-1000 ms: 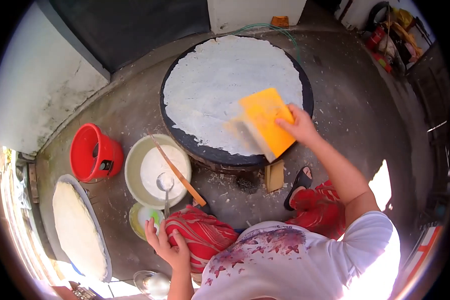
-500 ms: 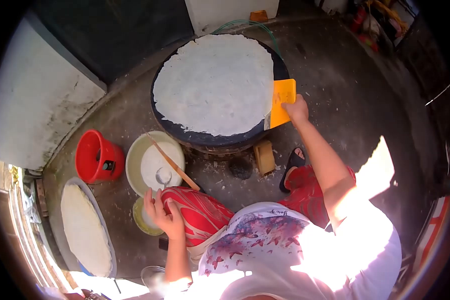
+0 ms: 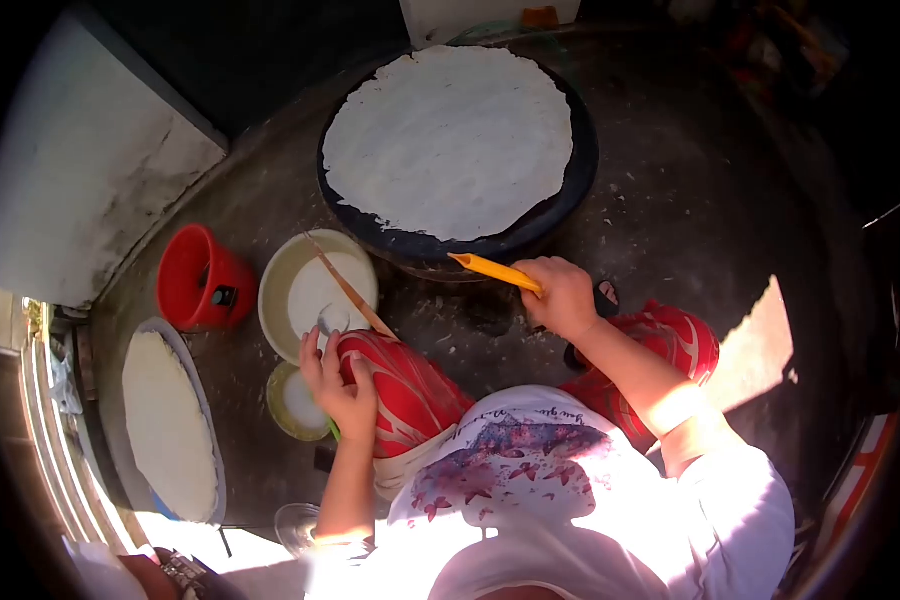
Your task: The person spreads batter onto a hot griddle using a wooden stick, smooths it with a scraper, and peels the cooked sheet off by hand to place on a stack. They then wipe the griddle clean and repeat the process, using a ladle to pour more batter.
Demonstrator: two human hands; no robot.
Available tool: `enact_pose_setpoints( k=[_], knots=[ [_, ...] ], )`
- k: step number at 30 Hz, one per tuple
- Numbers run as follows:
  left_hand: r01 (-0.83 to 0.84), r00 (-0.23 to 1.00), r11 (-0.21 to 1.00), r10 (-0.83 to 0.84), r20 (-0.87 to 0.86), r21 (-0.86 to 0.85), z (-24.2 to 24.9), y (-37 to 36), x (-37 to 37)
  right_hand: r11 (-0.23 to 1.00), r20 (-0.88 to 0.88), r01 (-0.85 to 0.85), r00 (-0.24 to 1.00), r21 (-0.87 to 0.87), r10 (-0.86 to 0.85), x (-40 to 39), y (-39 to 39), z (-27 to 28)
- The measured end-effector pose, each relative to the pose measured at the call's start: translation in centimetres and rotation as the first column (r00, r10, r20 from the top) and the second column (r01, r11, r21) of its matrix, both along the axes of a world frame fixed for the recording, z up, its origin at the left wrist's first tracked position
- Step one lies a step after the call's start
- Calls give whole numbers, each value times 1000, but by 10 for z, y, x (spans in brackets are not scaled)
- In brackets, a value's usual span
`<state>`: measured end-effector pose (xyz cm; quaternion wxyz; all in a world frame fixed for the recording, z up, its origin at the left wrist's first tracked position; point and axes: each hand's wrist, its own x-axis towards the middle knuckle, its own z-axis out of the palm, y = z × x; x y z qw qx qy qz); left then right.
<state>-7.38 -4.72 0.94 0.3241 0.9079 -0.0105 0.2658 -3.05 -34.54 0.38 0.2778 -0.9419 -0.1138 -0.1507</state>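
A thin white sheet of batter (image 3: 450, 140) is seen spread almost to the rim of a round black griddle (image 3: 582, 170), which stands on the floor (image 3: 690, 230) in front of the seated person. The spreading step is judged to be done or nearly so, since the sheet covers the plate evenly and only a narrow dark margin is left bare.

The yellow scraper (image 3: 495, 271) is gripped in the right hand (image 3: 562, 296), fingers closed round its near end, and is held flat just off the near edge of the griddle, clear of the batter. The left hand (image 3: 338, 388) is laid on the left knee (image 3: 395, 385), fingers loosely spread, nothing held.

A cream bowl of batter (image 3: 315, 292) with a ladle (image 3: 332, 320) and a wooden stick (image 3: 350, 292) is set beside the knee, a red bucket (image 3: 202, 277) next to it, and a tray with a finished sheet (image 3: 167, 425) further left.

The next move is judged to call for the scraper to be put down or its edge cleaned, and for the sheet to be watched until it can be lifted whole.
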Motion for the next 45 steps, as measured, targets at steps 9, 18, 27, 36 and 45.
enact_pose_setpoints(
  k=[9, 18, 27, 36, 45],
  knots=[
    [21, 1000, 999, -20, 20, -25, 0, -10, 5, 919, 279, -208, 910, -334, 307, 62, 53, -33],
    [110, 994, 991, -108, 32, -70, 15, -5, 46, 916, 310, -120, 918, -384, 250, 83, 83, -31],
    [294, 953, 889, -301, -34, 351, -15, -38, 198, 949, 251, 6, 965, -315, 77, 81, 58, -16],
    [535, 842, 763, -446, -303, 362, -35, -56, 281, 913, 246, -144, 936, -383, 251, 66, 83, -28],
    [613, 780, 734, -502, -373, 293, -11, -72, 310, 919, 289, -121, 926, -376, 241, 126, 128, -31]
  ],
)
